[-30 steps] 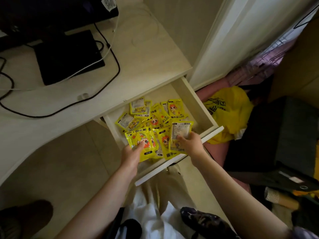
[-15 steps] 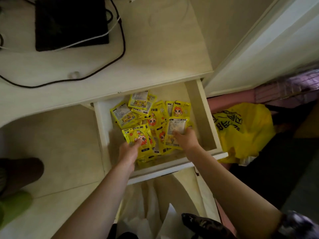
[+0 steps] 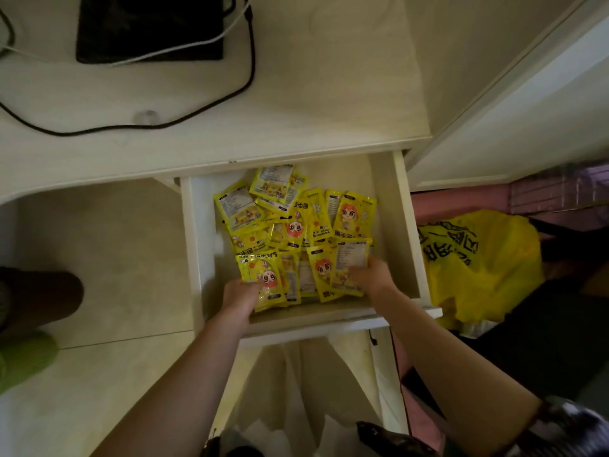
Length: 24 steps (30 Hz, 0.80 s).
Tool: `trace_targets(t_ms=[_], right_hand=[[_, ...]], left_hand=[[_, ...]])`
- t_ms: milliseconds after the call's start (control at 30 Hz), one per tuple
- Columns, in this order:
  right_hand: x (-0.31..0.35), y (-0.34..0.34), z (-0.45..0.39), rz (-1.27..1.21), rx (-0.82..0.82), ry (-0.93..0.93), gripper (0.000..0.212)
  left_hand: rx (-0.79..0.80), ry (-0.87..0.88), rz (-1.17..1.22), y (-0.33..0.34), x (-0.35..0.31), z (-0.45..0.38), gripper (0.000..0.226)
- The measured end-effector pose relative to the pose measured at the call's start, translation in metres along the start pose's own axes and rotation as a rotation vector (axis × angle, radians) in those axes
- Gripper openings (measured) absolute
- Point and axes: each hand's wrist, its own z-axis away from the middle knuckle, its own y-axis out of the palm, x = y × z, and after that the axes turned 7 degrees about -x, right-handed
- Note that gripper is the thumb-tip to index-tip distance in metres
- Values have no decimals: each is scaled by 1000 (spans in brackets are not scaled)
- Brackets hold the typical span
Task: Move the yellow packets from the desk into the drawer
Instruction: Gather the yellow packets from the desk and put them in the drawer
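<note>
Several yellow packets [image 3: 296, 225] with cartoon faces lie heaped in the open cream drawer [image 3: 407, 225] under the desk [image 3: 296, 110]. My left hand [image 3: 240, 295] is inside the drawer at its near left and holds the lower edge of a yellow packet [image 3: 260, 272]. My right hand [image 3: 372, 277] is at the near right, its fingers curled round another yellow packet [image 3: 351, 258] whose printed back faces up. Both packets lie against the heap. No packets show on the desk top.
A black device [image 3: 148, 28] with black and white cables [image 3: 244, 77] sits on the desk at the back. A yellow plastic bag [image 3: 478, 265] lies on the floor right of the drawer. A green slipper [image 3: 23, 361] is at the left edge.
The camera has tilted further down and closer over the drawer. Both hands have stayed on their packets at the near end of the drawer, sinking slightly lower into it.
</note>
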Motion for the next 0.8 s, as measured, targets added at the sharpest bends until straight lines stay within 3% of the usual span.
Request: trace_targets(t_ms=[233, 533, 800], right_hand=[[8, -31, 13, 291, 22, -56, 25], [43, -33, 69, 537, 51, -403, 28], [74, 22, 123, 653, 130, -713, 34]], left_hand=[[-64, 187, -234, -32, -15, 24, 7], [-193, 343, -181, -66, -18, 79, 22], [-345, 456, -95, -110, -2, 113, 24]])
